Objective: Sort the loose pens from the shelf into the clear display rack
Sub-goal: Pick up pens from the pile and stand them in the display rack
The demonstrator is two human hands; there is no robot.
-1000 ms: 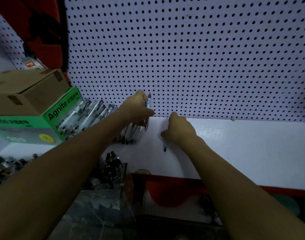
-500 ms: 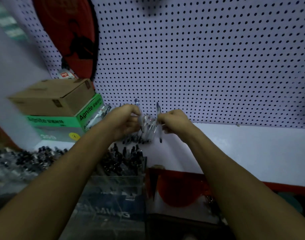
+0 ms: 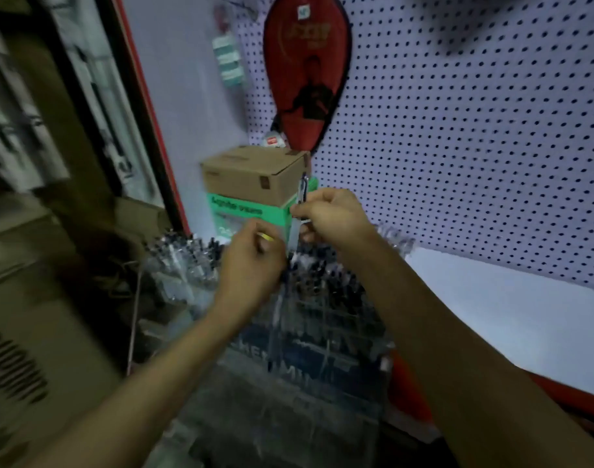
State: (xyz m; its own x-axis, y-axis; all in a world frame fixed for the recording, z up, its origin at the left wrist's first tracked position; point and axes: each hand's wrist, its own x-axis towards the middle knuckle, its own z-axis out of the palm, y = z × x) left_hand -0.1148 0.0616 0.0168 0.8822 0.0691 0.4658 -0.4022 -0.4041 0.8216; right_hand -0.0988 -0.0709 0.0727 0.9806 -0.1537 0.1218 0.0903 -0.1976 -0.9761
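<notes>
My right hand (image 3: 332, 216) pinches a clear pen (image 3: 300, 204) upright, its top in front of the cardboard box. My left hand (image 3: 251, 265) is curled just left of it and grips a pen that points down toward the rack; blur hides most of that pen. Both hands hover above the clear display rack (image 3: 309, 359), whose slots hold several dark-capped pens. More loose clear pens (image 3: 395, 239) lie on the white shelf (image 3: 511, 319) behind my right wrist.
A brown cardboard box (image 3: 251, 177) sits on a green box (image 3: 241, 214) at the shelf's left end. A red racket cover (image 3: 305, 69) hangs on the white pegboard (image 3: 474, 146). A second group of pens (image 3: 184, 261) stands left of the rack. Brown cartons fill the left side.
Both hands lifted pens off the shelf pile and brought them left, over the display rack. The camera view swung left with them.
</notes>
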